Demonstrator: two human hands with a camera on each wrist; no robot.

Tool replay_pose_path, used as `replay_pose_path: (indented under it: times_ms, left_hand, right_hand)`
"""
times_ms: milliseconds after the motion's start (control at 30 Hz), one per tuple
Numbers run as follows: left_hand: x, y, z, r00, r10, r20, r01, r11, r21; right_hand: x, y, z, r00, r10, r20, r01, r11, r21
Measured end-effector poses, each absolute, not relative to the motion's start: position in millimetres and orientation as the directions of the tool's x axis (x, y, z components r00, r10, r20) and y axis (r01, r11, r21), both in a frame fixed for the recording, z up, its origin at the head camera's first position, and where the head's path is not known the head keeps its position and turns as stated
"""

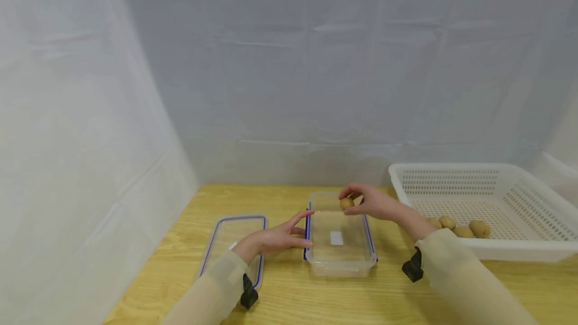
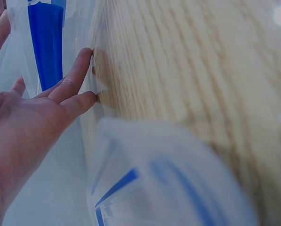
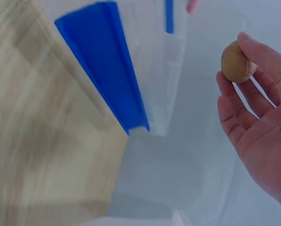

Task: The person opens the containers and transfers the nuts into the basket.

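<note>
My right hand [image 1: 369,201] pinches a round brown walnut [image 1: 346,203] between thumb and fingers. It holds the walnut above the far part of a clear plastic box [image 1: 340,252] with blue side clips. The right wrist view shows the walnut [image 3: 236,62] at the fingertips, with a blue clip [image 3: 102,63] of the box to its left. At the box's left side, my left hand [image 1: 281,237] has its fingers spread and extended. Its fingertips touch or nearly touch the box wall beside the blue clip [image 2: 47,44] in the left wrist view.
A clear lid [image 1: 235,227] with a blue seal lies left of the box, partly under the left forearm. To the right stands a white perforated basket [image 1: 519,250], with several walnuts [image 1: 478,228] near its front left. White sheeting [image 1: 289,89] rises behind the wooden table [image 1: 289,295].
</note>
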State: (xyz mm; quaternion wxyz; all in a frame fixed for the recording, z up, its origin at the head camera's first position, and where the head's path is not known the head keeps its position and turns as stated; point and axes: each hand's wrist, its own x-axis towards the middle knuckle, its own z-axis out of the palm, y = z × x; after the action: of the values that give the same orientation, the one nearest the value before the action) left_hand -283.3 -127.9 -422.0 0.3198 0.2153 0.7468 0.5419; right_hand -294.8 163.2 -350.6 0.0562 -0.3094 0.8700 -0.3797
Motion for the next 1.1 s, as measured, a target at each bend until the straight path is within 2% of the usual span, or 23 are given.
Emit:
replay_pose_path:
  times_ms: [200,567,1100]
  left_hand:
    - [-283,-127,-421,-0.700,0.671,-0.244,-0.032,0.311,0.950]
    - [-283,-125,-421,-0.697,0.674,-0.246,-0.046,0.300,0.953]
    - [-282,-124,-421,-0.690,0.681,-0.246,-0.045,0.299,0.953]
  right_hand:
    - [-288,192,-338,-0.808,-0.551,0.211,-0.534,0.531,-0.658]
    - [-272,257,-328,-0.855,-0.456,0.248,-0.488,0.545,-0.682]
    - [-258,339,-333,-0.927,-0.272,0.258,-0.374,0.718,-0.586]
